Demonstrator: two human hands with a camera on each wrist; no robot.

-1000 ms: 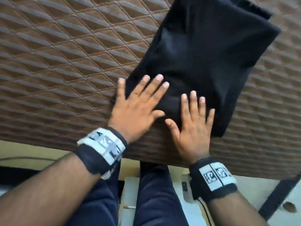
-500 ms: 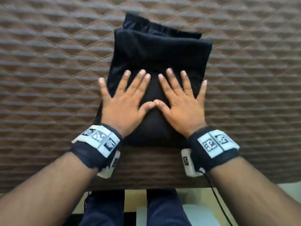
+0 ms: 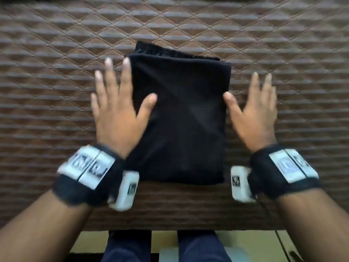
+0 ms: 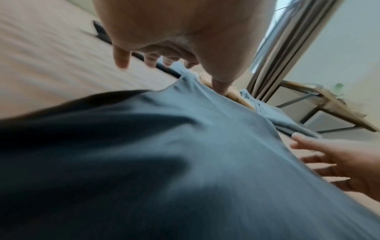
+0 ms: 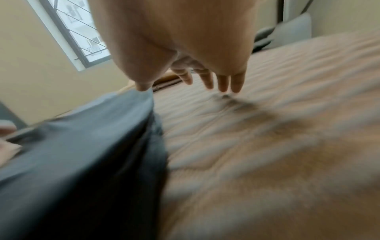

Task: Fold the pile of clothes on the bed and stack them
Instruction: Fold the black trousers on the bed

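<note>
A dark folded garment lies as a neat rectangle on the brown quilted bed, near its front edge. My left hand is spread flat at the garment's left side, its thumb over the cloth. My right hand is spread flat just off the right side, thumb at the edge. In the left wrist view the garment looks blue-grey under the left hand, with the right hand at its far side. In the right wrist view the straight fingers hover over the bed beside the garment.
The bed's front edge runs just below the garment, with my legs beyond it. A window and a metal-framed table stand past the far side of the bed. More cloth lies further along the bed.
Both hands slid apart from the middle of the garment to its left and right sides. Earlier the garment was turned from askew to square with the bed edge.
</note>
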